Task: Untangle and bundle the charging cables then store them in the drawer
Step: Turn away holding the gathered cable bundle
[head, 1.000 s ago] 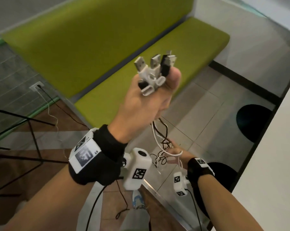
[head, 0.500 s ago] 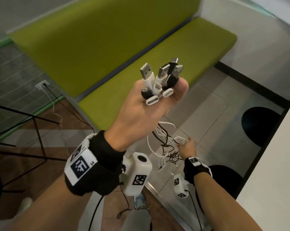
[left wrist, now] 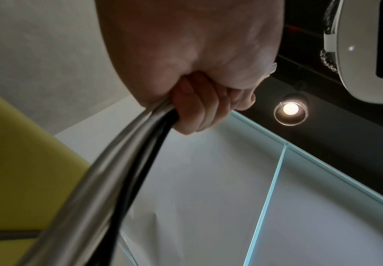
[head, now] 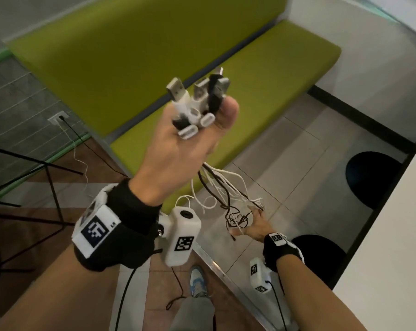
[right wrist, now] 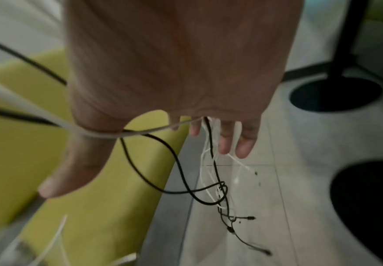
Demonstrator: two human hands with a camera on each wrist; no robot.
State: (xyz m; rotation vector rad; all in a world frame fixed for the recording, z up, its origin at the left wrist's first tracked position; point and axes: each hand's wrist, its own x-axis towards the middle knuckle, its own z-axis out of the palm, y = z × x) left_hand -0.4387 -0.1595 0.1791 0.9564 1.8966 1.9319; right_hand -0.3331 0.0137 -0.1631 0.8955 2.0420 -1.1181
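Observation:
My left hand [head: 178, 151] is raised in a fist and grips a bunch of charging cables [head: 216, 187] just below their ends. The USB plugs [head: 197, 101], white and black, stick up above the thumb. In the left wrist view the fingers [left wrist: 197, 108] curl round white and black cables [left wrist: 122, 162]. The strands hang down to my right hand [head: 254, 225], which is lower and to the right. In the right wrist view the right hand [right wrist: 179, 72] has spread, fairly straight fingers; cables [right wrist: 210, 162] run between them and across the thumb web. A tangled knot [right wrist: 222, 189] and loose ends dangle below.
A green bench [head: 262, 80] runs behind the hands. Two round black table bases [head: 374, 177] stand on the tiled floor, under a white tabletop [head: 393, 235] at the right. Black metal legs [head: 49, 187] stand at the left, near a wall socket [head: 58, 118]. My shoe [head: 197, 280] is below.
My right hand has gone from curled round the hanging strands to spread fingers with the cables running between them. The left hand still holds the plugs up, shifted slightly left.

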